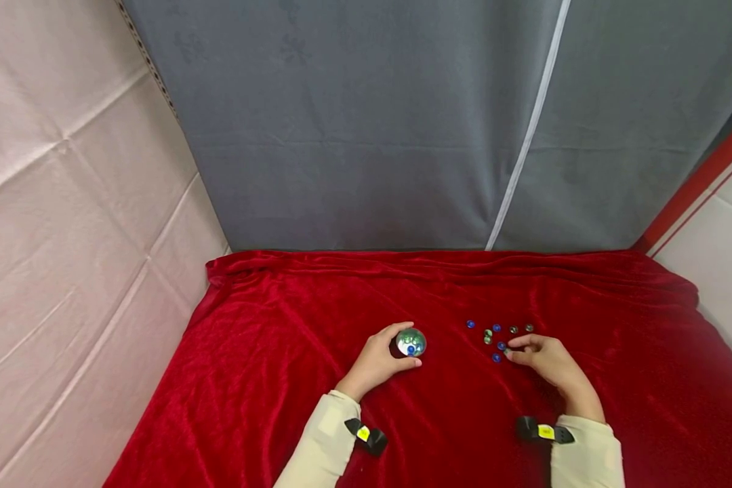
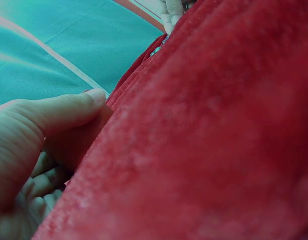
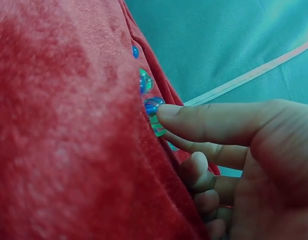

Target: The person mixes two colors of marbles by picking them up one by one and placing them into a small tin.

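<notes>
In the head view my left hand (image 1: 378, 356) curves its thumb and fingers round a small round dish (image 1: 419, 348). Green marbles and a blue one (image 1: 411, 350) lie inside the dish. To the right, my right hand (image 1: 547, 359) pinches a green marble (image 1: 507, 352) between thumb and forefinger. Beside its fingertips are blue marbles (image 1: 497, 358), and green ones (image 1: 488, 337) lie a little farther left. From the right wrist, the green marble (image 3: 157, 128) shows at the thumb tip, just under a blue marble (image 3: 153, 106). The left wrist view hides the dish.
A rumpled red velvet cloth (image 1: 268, 379) covers the table. Dark marbles (image 1: 514, 329) lie behind the right hand, and another blue marble (image 1: 470, 324) sits at the group's left end. A grey curtain (image 1: 366, 135) hangs behind, with a pale wall (image 1: 73, 224) on the left.
</notes>
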`<action>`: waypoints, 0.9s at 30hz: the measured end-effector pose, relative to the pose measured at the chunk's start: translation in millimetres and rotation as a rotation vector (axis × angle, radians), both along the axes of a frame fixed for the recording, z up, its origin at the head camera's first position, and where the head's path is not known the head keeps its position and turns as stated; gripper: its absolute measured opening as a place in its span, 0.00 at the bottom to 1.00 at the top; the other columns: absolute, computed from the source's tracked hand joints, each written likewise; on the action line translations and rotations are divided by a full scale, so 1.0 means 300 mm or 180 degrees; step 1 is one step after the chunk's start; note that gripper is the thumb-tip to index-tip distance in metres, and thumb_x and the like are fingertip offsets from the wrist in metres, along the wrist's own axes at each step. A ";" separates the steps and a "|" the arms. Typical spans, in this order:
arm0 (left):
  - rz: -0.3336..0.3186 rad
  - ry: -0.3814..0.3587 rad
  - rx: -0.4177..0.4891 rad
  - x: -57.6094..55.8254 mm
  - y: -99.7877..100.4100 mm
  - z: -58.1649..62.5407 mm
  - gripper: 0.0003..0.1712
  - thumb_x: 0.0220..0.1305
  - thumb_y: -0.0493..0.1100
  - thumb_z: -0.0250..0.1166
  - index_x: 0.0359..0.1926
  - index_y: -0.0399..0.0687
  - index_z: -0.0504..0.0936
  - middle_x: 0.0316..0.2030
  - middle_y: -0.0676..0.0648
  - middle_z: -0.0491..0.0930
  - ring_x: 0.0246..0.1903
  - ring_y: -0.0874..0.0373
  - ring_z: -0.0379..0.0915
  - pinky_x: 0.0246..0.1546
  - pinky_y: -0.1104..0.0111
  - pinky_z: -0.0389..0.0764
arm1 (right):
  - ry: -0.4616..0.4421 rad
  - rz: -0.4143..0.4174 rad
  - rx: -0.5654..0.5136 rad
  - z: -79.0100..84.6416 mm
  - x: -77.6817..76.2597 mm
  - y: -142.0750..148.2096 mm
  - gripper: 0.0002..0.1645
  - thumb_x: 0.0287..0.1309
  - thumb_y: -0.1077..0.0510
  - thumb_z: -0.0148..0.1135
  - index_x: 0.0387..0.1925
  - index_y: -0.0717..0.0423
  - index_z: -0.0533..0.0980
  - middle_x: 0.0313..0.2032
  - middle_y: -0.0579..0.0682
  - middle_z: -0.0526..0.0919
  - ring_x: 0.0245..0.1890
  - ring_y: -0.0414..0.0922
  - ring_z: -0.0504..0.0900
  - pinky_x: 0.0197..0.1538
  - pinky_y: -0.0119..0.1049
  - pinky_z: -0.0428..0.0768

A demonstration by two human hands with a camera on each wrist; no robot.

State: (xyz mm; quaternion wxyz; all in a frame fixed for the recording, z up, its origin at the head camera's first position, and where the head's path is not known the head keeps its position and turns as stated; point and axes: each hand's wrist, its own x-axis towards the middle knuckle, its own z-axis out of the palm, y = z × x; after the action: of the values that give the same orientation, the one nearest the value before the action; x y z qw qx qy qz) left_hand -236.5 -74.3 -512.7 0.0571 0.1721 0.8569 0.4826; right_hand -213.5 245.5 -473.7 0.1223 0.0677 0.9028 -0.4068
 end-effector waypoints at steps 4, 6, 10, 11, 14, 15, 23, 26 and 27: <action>-0.0004 0.0010 0.0000 0.001 0.000 0.001 0.40 0.51 0.50 0.75 0.65 0.55 0.72 0.61 0.49 0.76 0.60 0.53 0.72 0.63 0.55 0.71 | 0.0026 0.0037 0.0024 -0.001 -0.002 -0.004 0.23 0.58 0.55 0.64 0.49 0.68 0.77 0.26 0.46 0.71 0.28 0.40 0.65 0.30 0.32 0.66; -0.0006 0.0015 -0.0007 0.001 -0.001 0.000 0.40 0.50 0.50 0.75 0.65 0.55 0.72 0.61 0.49 0.76 0.60 0.53 0.72 0.63 0.55 0.71 | 0.0036 0.0048 0.0044 -0.002 -0.004 -0.008 0.22 0.58 0.56 0.64 0.49 0.68 0.77 0.25 0.46 0.69 0.27 0.39 0.65 0.29 0.32 0.65; -0.0004 -0.0018 -0.0001 0.002 -0.002 0.002 0.40 0.51 0.50 0.75 0.65 0.56 0.71 0.61 0.50 0.75 0.60 0.54 0.72 0.63 0.56 0.71 | 0.0033 0.0038 0.0075 -0.002 -0.004 -0.016 0.20 0.58 0.57 0.64 0.48 0.68 0.77 0.24 0.45 0.68 0.26 0.40 0.64 0.29 0.32 0.64; 0.0000 -0.0035 -0.0004 0.003 -0.003 0.003 0.40 0.51 0.50 0.75 0.65 0.56 0.71 0.61 0.50 0.75 0.60 0.54 0.72 0.63 0.56 0.71 | 0.0028 0.0031 0.0074 -0.002 -0.003 -0.017 0.20 0.58 0.57 0.63 0.48 0.68 0.77 0.24 0.46 0.68 0.26 0.40 0.64 0.29 0.33 0.64; -0.0001 -0.0035 -0.0012 0.004 -0.003 0.002 0.39 0.51 0.50 0.75 0.65 0.56 0.71 0.61 0.50 0.75 0.59 0.54 0.72 0.63 0.56 0.71 | 0.0023 0.0017 0.0086 -0.003 -0.003 -0.020 0.19 0.58 0.58 0.63 0.47 0.68 0.77 0.24 0.46 0.68 0.27 0.41 0.65 0.29 0.33 0.65; -0.0001 -0.0038 -0.0012 0.004 -0.003 0.002 0.39 0.51 0.50 0.75 0.65 0.56 0.71 0.61 0.50 0.75 0.59 0.54 0.72 0.63 0.56 0.71 | 0.0024 0.0020 0.0087 -0.004 -0.003 -0.020 0.19 0.58 0.58 0.63 0.47 0.68 0.77 0.24 0.47 0.68 0.27 0.41 0.65 0.29 0.34 0.64; -0.0005 -0.0032 -0.0040 0.001 -0.003 0.001 0.39 0.52 0.51 0.75 0.65 0.56 0.71 0.61 0.50 0.75 0.60 0.54 0.72 0.63 0.56 0.71 | 0.0027 0.0027 0.0110 0.000 -0.004 -0.021 0.18 0.59 0.58 0.63 0.46 0.68 0.77 0.26 0.47 0.70 0.28 0.42 0.65 0.30 0.33 0.66; -0.0001 -0.0022 -0.0054 0.000 -0.002 0.001 0.39 0.52 0.51 0.74 0.65 0.56 0.71 0.61 0.49 0.75 0.60 0.53 0.72 0.63 0.56 0.71 | 0.0047 0.0048 0.0100 0.003 -0.004 -0.020 0.17 0.60 0.58 0.62 0.45 0.68 0.77 0.27 0.47 0.71 0.28 0.41 0.66 0.30 0.33 0.66; -0.0001 -0.0029 -0.0053 0.000 -0.001 0.002 0.39 0.52 0.51 0.74 0.65 0.56 0.71 0.61 0.50 0.75 0.60 0.53 0.71 0.63 0.56 0.71 | 0.0050 0.0055 0.0092 0.004 -0.003 -0.019 0.18 0.60 0.58 0.62 0.46 0.69 0.77 0.27 0.47 0.71 0.28 0.41 0.66 0.30 0.33 0.66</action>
State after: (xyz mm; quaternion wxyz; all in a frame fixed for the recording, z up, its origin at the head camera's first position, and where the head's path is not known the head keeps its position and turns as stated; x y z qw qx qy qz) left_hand -236.4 -74.7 -512.1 0.0625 0.1695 0.8606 0.4761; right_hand -214.4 239.8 -472.5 0.1176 0.0585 0.9101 -0.3931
